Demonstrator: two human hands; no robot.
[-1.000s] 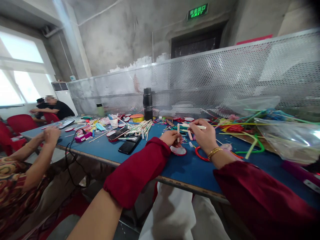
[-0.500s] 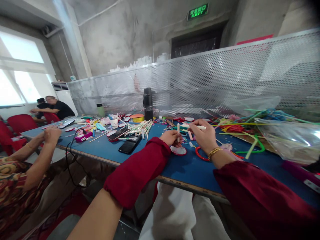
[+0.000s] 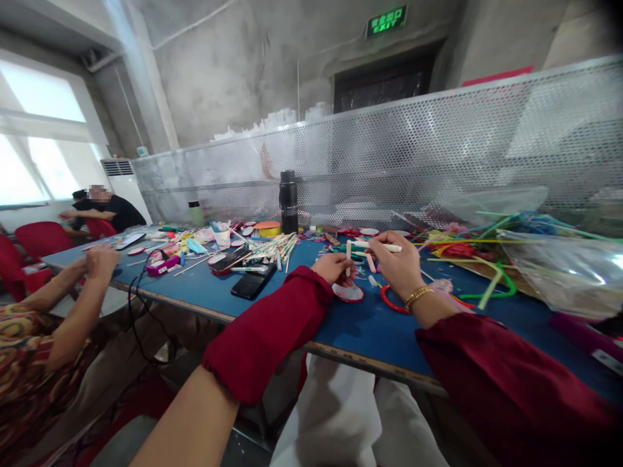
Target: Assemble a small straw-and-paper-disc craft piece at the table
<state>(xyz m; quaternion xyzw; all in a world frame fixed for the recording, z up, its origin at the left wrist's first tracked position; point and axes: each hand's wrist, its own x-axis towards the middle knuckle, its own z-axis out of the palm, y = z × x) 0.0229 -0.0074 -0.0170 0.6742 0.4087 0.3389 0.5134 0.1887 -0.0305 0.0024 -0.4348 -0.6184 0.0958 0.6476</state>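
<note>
Bright daylight from window (image 3: 34, 130) at left, overexposed; wide-angle warping, dark blurred corners at right.

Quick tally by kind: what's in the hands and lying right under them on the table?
White sticks held in the left hand and right hand: 2
Red rings on the blue table: 1
Round red-rimmed discs: 1
Total: 4

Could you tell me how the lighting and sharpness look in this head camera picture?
Head view: the window at left is blown out white; the edges bend and blur like a fisheye, the top right corner darkens; the hands and blue table at centre are evenly lit and fairly sharp.
</note>
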